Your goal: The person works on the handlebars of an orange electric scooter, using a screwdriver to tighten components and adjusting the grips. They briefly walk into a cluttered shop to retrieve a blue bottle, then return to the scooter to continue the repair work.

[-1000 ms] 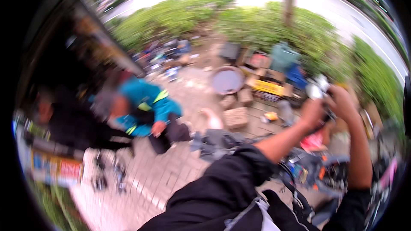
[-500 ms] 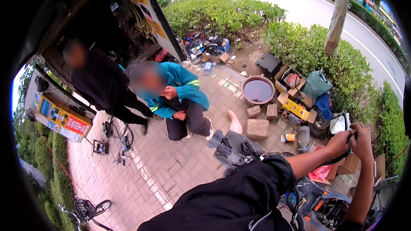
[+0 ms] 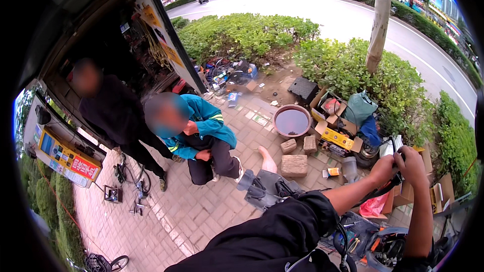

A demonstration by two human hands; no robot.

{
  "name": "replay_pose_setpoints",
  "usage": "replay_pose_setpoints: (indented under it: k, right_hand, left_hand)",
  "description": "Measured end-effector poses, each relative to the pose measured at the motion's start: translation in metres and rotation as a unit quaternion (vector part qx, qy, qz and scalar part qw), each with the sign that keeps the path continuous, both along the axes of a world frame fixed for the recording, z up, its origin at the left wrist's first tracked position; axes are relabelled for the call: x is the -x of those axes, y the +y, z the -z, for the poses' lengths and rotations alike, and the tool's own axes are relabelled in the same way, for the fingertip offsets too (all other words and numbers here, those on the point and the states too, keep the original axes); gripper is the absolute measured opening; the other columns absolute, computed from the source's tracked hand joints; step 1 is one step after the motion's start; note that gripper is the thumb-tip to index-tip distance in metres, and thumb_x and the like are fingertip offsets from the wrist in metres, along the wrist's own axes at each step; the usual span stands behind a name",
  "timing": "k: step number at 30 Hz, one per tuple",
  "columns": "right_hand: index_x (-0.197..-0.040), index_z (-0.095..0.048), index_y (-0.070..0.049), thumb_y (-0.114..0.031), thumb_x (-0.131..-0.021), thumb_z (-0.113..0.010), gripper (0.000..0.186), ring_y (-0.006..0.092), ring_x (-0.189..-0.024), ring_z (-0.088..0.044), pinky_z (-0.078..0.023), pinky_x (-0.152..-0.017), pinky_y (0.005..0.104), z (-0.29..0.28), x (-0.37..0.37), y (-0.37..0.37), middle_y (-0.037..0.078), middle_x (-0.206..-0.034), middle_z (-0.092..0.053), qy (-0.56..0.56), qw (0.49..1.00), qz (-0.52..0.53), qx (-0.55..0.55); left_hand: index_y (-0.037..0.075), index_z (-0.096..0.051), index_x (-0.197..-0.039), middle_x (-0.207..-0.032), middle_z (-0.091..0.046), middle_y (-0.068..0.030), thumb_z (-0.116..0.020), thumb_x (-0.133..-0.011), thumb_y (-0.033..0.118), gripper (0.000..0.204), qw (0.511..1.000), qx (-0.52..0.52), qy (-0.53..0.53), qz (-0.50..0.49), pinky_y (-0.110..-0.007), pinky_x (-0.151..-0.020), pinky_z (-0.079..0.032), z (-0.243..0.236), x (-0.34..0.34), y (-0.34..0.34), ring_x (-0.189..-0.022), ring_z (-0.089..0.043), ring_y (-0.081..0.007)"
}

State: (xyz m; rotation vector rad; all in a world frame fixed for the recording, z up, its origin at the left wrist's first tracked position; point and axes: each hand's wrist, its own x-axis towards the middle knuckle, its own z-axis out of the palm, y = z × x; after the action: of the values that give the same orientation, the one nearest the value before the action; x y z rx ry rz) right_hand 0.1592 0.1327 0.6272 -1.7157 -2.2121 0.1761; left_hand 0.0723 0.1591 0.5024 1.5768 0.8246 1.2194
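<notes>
Both my hands are at the right, close together and with the fingers pinched. My left hand (image 3: 383, 170) reaches in from a black sleeve and is closed on what looks like a thin black cable (image 3: 394, 181). Next to it, my right hand (image 3: 411, 164) is closed on the same strand, its forearm coming up from below. A bit of dark strand stands up above the fingertips; the exact spot they pinch is too small to make out. Below the hands lies an open blue-grey container of tools and parts (image 3: 385, 247), partly behind my arms.
A crouching person in a teal jacket (image 3: 204, 121) and a standing person in dark clothes (image 3: 113, 106) are at the left. A water-filled basin (image 3: 275, 121), stone blocks (image 3: 294, 165), cardboard boxes (image 3: 339, 138) and a grey vehicle part (image 3: 267, 189) lie ahead.
The view has tilted up and turned slightly right, so the scene sits lower and further left. My hands stay together, and a dark strand now shows above the fingers.
</notes>
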Motion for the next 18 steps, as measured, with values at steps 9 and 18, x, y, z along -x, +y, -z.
replay_pose_setpoints:
  k: [9,18]
  right_hand:
    - [-0.084,-0.057,0.001,-0.007,-0.071,-0.055,0.016,0.0380,-0.082,-0.057,-0.046,-0.072,0.0429,-0.010,0.007,-0.002,0.019,-0.089,-0.057,-0.024,0.997,-0.077,-0.011]
    - [-0.091,-0.061,0.000,-0.025,-0.079,-0.062,0.028,0.0371,-0.081,-0.059,-0.046,-0.074,0.0424,-0.006,-0.006,0.003,0.021,-0.085,-0.061,-0.025,0.995,-0.088,-0.028]
  left_hand:
    - [0.000,-0.060,-0.086,-0.084,-0.061,-0.0195,-0.066,-0.072,0.013,0.020,0.999,-0.018,0.043,0.026,-0.038,-0.071,-0.045,0.011,0.004,0.009,-0.080,-0.059,-0.0353]
    - [-0.001,-0.060,-0.084,-0.081,-0.063,-0.0182,-0.066,-0.071,0.011,0.018,0.998,0.000,0.063,0.003,-0.036,-0.068,-0.047,-0.004,0.003,0.008,-0.075,-0.063,-0.0306]
